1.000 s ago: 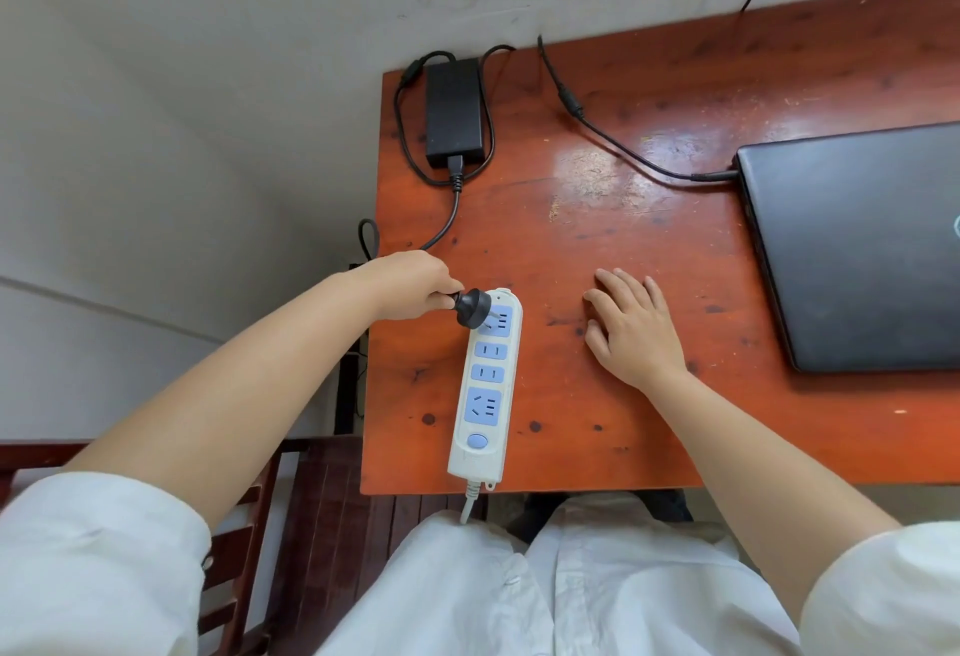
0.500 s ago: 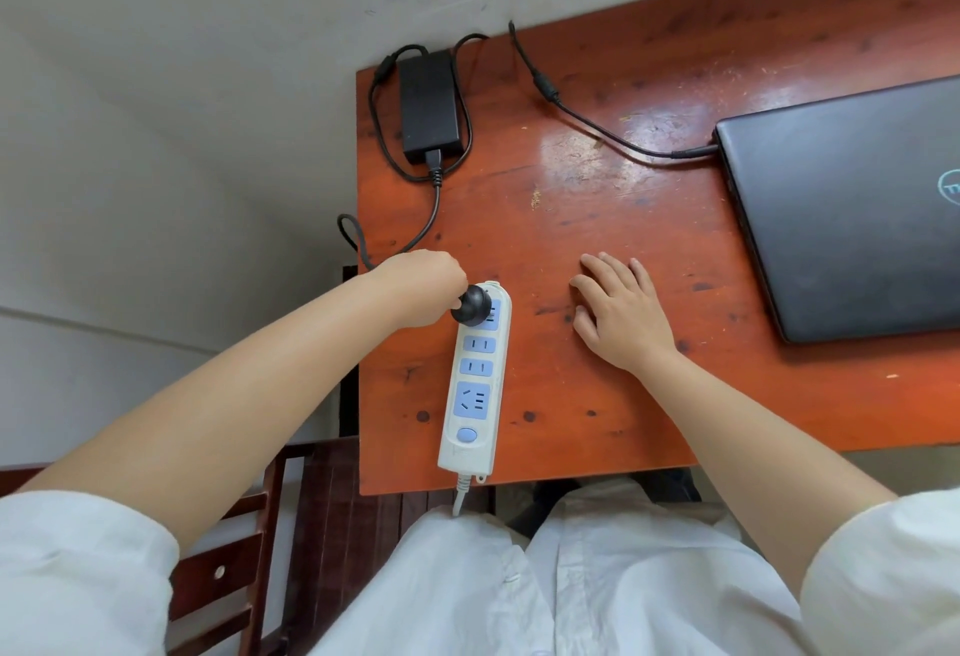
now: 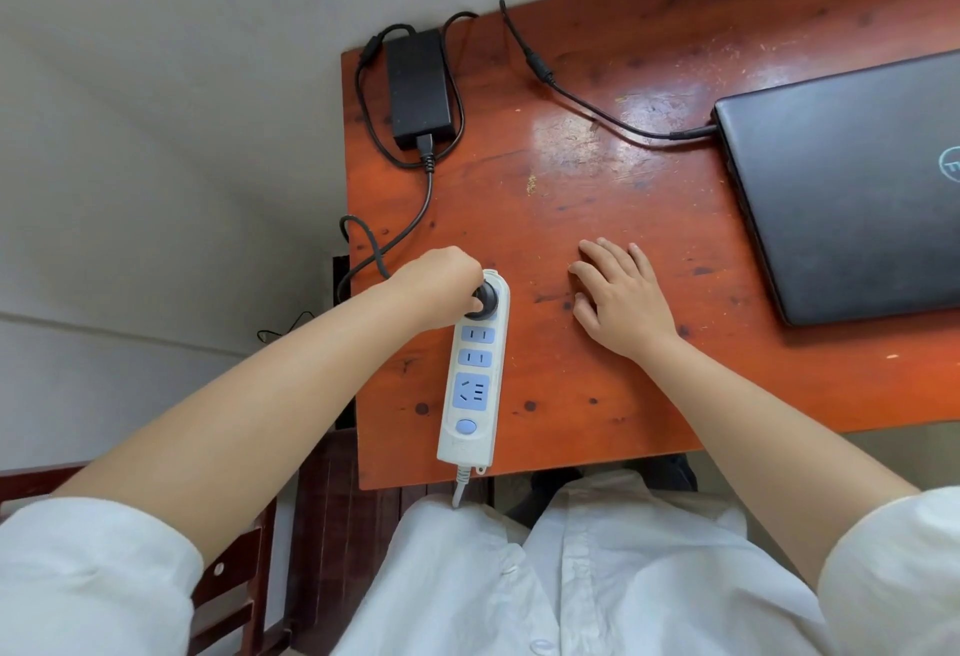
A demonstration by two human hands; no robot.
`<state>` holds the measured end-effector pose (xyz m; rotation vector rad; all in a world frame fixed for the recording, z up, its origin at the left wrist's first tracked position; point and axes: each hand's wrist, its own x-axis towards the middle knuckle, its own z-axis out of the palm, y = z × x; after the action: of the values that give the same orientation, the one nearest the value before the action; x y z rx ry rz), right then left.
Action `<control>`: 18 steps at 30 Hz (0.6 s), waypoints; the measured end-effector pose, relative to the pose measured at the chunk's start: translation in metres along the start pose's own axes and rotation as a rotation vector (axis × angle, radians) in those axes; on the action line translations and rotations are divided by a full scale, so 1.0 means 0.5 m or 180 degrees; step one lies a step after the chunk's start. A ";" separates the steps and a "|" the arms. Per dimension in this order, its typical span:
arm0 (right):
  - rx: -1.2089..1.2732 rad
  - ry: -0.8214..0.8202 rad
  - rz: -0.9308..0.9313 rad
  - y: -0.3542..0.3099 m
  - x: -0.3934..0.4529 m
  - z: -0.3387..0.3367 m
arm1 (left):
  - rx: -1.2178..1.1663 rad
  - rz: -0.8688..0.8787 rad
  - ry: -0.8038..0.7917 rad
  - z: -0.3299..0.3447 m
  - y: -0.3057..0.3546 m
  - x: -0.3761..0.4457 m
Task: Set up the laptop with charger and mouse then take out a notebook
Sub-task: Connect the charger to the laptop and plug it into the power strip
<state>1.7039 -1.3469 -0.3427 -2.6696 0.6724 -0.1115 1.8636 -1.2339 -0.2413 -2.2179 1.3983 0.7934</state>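
Observation:
A closed black laptop (image 3: 852, 188) lies at the right of the red-brown wooden table (image 3: 597, 219). Its black charger brick (image 3: 420, 86) sits at the table's far left corner, with one thin cable plugged into the laptop's left side. My left hand (image 3: 441, 286) grips the charger's black round plug (image 3: 487, 299), which sits on the top socket of a white and blue power strip (image 3: 474, 375). My right hand (image 3: 621, 294) rests flat on the table beside the strip, fingers apart. No mouse or notebook is visible.
The charger's mains cable (image 3: 374, 245) loops off the table's left edge. The power strip's white cord (image 3: 460, 489) hangs over the near edge toward my lap. A dark wooden chair (image 3: 234, 588) stands at the lower left. A grey wall is behind the table.
My left hand has moved the plug from beside the strip's top end onto its top socket. My right hand has stayed flat on the table.

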 end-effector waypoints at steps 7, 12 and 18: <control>-0.0032 0.0117 -0.0003 -0.009 -0.002 -0.005 | -0.0297 0.0023 0.0054 0.011 -0.004 -0.002; -0.0085 -0.0012 0.0019 -0.013 -0.002 -0.008 | -0.0309 -0.0069 0.0058 0.009 0.003 0.002; -0.0086 -0.0016 0.0024 -0.011 -0.006 -0.007 | -0.0331 -0.0407 -0.0092 0.000 0.029 0.002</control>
<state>1.7032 -1.3420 -0.3373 -2.6919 0.6869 -0.0943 1.8507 -1.2407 -0.2425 -2.3377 1.2134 0.8673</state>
